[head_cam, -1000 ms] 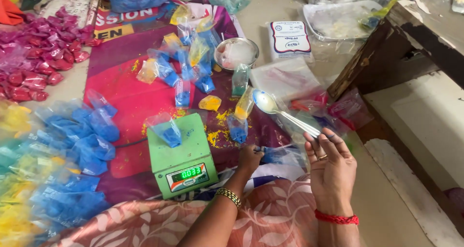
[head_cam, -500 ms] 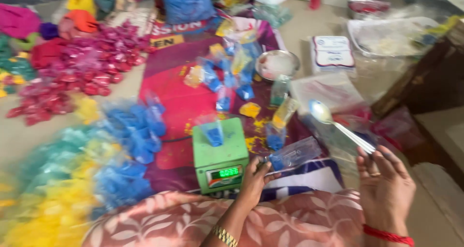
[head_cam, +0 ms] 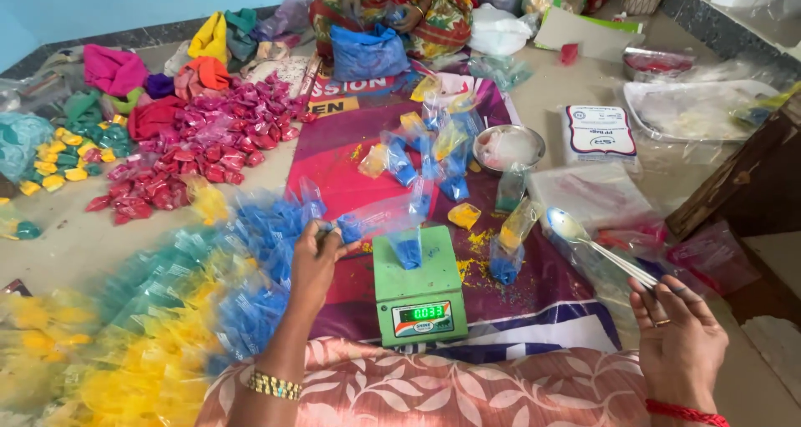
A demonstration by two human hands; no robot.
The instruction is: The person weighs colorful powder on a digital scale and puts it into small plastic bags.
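Observation:
My left hand (head_cam: pixel 315 262) is raised left of a small green digital scale (head_cam: pixel 415 287) and pinches a clear plastic packet with blue powder (head_cam: pixel 367 223). On the scale's pan stands another small packet of blue powder (head_cam: pixel 408 247). My right hand (head_cam: pixel 680 343) holds a metal spoon (head_cam: pixel 594 247) by its handle, bowl pointing up and left, to the right of the scale. A further blue-powder packet (head_cam: pixel 505 264) stands between scale and spoon.
Piles of filled packets lie on the floor: blue (head_cam: pixel 267 260), yellow (head_cam: pixel 125 368) and pink (head_cam: pixel 209 143). A steel bowl (head_cam: pixel 509 148), a white packet stack (head_cam: pixel 600 131) and spilled yellow powder (head_cam: pixel 477 242) lie ahead. Another person (head_cam: pixel 392 10) sits at the far side.
My left hand has left the front of the scale and moved up and left, now holding a blue packet. The view has tilted up, showing more of the floor.

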